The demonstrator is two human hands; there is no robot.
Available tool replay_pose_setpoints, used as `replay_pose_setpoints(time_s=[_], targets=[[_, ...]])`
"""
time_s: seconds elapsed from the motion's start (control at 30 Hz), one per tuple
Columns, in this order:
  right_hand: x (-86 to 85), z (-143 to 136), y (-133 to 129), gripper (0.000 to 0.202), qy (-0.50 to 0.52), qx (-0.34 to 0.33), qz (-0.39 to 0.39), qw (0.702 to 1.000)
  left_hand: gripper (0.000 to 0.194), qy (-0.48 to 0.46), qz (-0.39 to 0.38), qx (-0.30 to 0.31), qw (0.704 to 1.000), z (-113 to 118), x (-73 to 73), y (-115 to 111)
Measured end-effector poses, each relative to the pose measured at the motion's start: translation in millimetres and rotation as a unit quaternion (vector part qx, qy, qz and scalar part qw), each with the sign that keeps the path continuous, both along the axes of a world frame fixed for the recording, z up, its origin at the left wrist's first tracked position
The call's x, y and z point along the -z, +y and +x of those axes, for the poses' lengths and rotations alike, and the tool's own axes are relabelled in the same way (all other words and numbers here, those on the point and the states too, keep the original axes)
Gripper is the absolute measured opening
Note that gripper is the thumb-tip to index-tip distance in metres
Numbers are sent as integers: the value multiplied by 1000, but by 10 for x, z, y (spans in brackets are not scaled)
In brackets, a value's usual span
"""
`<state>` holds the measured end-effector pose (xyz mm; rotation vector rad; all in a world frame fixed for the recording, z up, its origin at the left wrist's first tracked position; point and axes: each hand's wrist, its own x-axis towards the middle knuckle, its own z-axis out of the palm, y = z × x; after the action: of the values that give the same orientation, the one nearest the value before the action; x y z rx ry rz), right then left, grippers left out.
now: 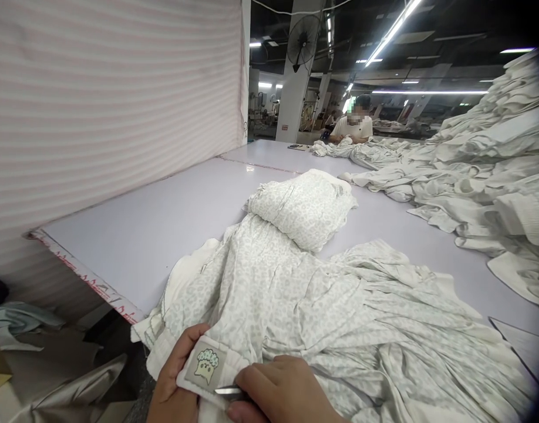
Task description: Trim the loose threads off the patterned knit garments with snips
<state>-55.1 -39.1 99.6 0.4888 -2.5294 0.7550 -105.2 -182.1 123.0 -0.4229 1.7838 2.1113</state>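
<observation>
At the bottom, my left hand (175, 376) is closed on the edge of a pale leopard-print garment (269, 282), thumb along a white band. A square patch (206, 364) with a cartoon broccoli figure faces up there. My right hand (287, 388) is closed around thread snips (228, 390); only their pointed metal tip shows, lying at the lower corner of the patch. My right fingers hide the rest of the tool. The garment spreads over the table in loose folds, and a rolled bundle (302, 208) of the same print lies behind it.
A large heap of pale garments (485, 164) rises on the right side of the table (155, 211). Striped white sheeting (115, 88) hangs along the left. Cardboard and cloth (53, 370) lie below the left edge. Another person (355, 126) sits at the far end.
</observation>
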Motion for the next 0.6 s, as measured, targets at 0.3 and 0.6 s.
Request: replay_pose_setpoints(time_s=[0.3, 0.6], targets=[[-296, -99, 368, 8, -233, -29, -296, 926, 22, 174, -151, 103, 968, -94, -28, -72], [-280, -200, 574, 24, -286, -38, -489, 823, 44, 184, -275, 107, 938, -326, 186, -241]])
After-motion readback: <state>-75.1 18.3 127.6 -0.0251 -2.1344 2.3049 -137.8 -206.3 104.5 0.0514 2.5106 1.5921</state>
